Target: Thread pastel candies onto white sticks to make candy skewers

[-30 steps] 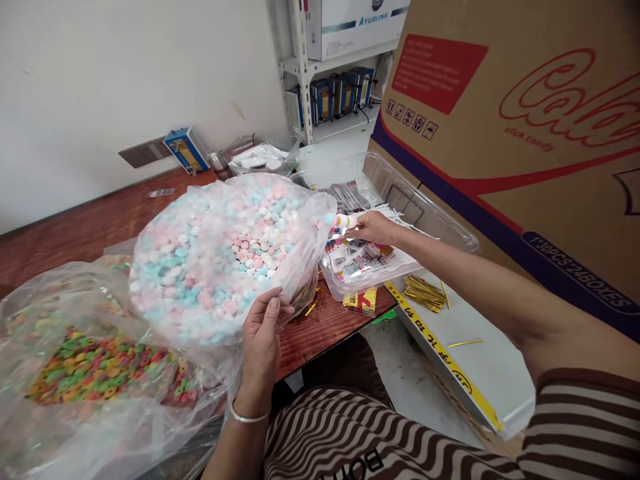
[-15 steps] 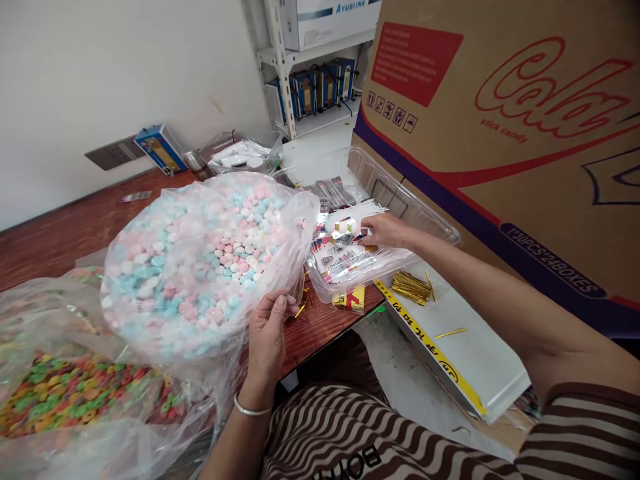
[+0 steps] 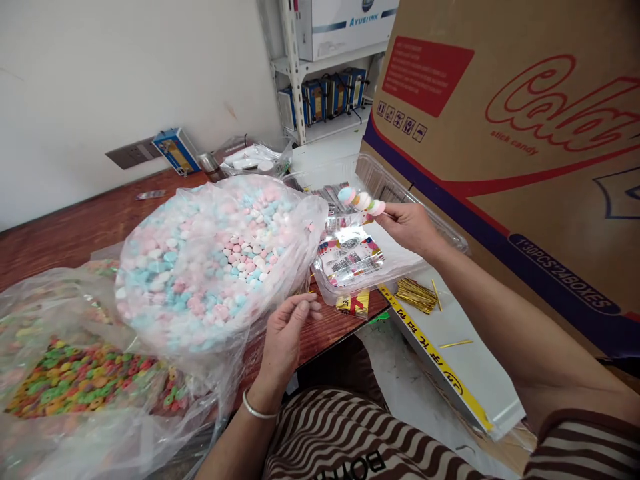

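Observation:
My right hand (image 3: 407, 225) pinches one end of a candy skewer (image 3: 363, 201) with blue, orange, white, green and pink pieces. It is raised over a clear plastic tray (image 3: 345, 288) holding printed wrappers (image 3: 350, 257). My left hand (image 3: 287, 333) hovers by the table edge, fingers loosely stretched out, with nothing visible in them. Beside it, a large clear bag (image 3: 315, 213) is full of pink, white and blue candies (image 3: 245, 257). A yellow and red packet (image 3: 353, 304) lies under the tray's near corner.
Another plastic bag (image 3: 75, 307) with colourful ring candies (image 3: 85, 380) sits at the left. Gold twist ties (image 3: 416, 295) lie on a white box (image 3: 480, 367) at the right. A big cardboard carton (image 3: 450, 147) stands behind it. Metal shelving (image 3: 295, 73) rises at the back.
My right hand has lifted the candy skewer up and right from the wrappers in the tray. My left hand has come away from the edge of the candy bag.

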Motion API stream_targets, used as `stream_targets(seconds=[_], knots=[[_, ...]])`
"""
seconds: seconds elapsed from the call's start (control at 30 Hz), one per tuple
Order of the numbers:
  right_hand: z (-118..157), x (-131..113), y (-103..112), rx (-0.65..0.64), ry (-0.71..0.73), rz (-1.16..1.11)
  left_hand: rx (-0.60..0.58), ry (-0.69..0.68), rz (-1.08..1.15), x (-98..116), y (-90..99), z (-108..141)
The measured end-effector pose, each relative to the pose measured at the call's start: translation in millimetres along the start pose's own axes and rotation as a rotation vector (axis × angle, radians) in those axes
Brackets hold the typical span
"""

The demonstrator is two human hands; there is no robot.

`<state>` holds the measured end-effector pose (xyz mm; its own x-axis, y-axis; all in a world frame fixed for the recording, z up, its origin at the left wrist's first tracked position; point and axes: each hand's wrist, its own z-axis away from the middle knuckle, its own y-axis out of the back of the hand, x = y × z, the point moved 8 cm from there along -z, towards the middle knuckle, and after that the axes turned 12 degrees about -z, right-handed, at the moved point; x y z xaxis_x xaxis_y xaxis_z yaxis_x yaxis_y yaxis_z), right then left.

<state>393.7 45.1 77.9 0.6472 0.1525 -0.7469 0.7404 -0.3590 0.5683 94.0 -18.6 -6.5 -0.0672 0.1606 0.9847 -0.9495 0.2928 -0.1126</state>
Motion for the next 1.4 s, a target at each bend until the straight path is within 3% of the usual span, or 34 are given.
stream_targets(seconds=[0.13,0.2,0.27,0.37,0.43,0.5,0.6,0.73,1.0,1.2,1.4], knots=[[23.8,-54.0,-3.7,0.006,-0.005,-0.294,-0.449,0.173,0.193,10.1,-67.7,11.5],[38.4,-77.3,-16.2,-0.074,-0.012,-0.428,-0.512,0.187,0.361,21.4,-86.1,8.9],[52.2,-94.7,-31.4,-0.191,-0.027,-0.547,-0.504,0.137,0.513,34.8,-90.4,0.8],[67.7,-110.7,-53.7,-0.385,-0.024,-0.666,-0.395,0.043,0.658,49.6,-73.5,-10.8],[73.0,-114.4,-67.4,-0.463,-0.007,-0.681,-0.240,0.009,0.664,51.4,-51.4,-15.8],[74.4,-113.0,-81.5,-0.452,-0.019,-0.682,-0.048,0.006,0.614,47.0,-26.7,-18.1],[76.0,-112.7,-106.1,-0.339,-0.061,-0.794,0.203,0.013,0.548,37.6,5.1,-16.8],[85.5,-120.5,-143.9,-0.255,-0.117,-0.971,0.386,-0.035,0.506,33.8,32.8,-10.9],[88.3,-122.4,-179.7,-0.289,-0.179,-0.891,0.459,-0.040,0.428,34.7,64.2,4.4],[86.9,-124.1,-187.5,-0.340,-0.195,-0.854,0.330,0.028,0.322,27.6,75.6,7.0],[100.4,-137.1,-203.3,-0.392,-0.264,-1.085,0.491,-0.021,0.351,22.4,92.7,10.8]])
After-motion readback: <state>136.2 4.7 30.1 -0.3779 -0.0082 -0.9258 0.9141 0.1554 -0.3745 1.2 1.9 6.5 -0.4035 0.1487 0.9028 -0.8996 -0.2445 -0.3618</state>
